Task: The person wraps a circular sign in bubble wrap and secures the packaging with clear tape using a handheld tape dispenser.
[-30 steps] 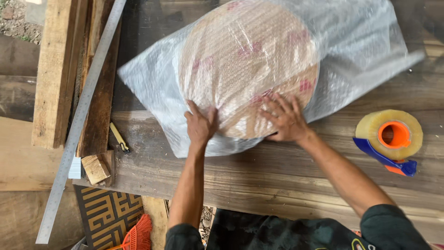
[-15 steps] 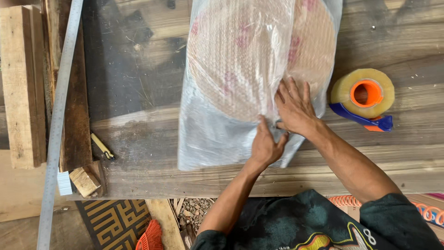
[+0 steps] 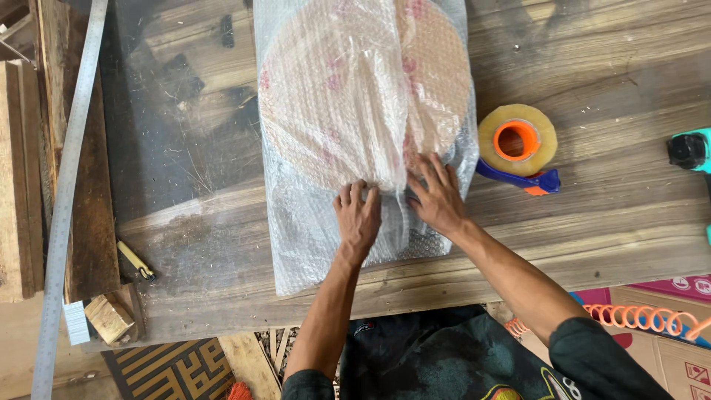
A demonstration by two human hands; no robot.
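A round woven disc with pink marks (image 3: 348,104) lies on the wooden table (image 3: 607,222), wrapped in clear bubble wrap (image 3: 304,244). The wrap is folded over the disc from both sides, with the edges meeting near the middle. My left hand (image 3: 358,215) presses flat on the wrap at the disc's near edge. Just to its right, my right hand (image 3: 437,194) lies flat with spread fingers on the overlapping fold. Neither hand grips anything.
A roll of yellowish tape in a blue and orange dispenser (image 3: 517,144) sits right of the bundle. A teal tool (image 3: 692,152) is at the right edge. At the left lie planks (image 3: 22,178), a long metal ruler (image 3: 67,192), a small wood block (image 3: 109,317) and a small yellow-handled tool (image 3: 135,260).
The wrap's sides were folded in over the disc, making a narrower bundle. My left hand moved right, beside my right hand, at the near edge.
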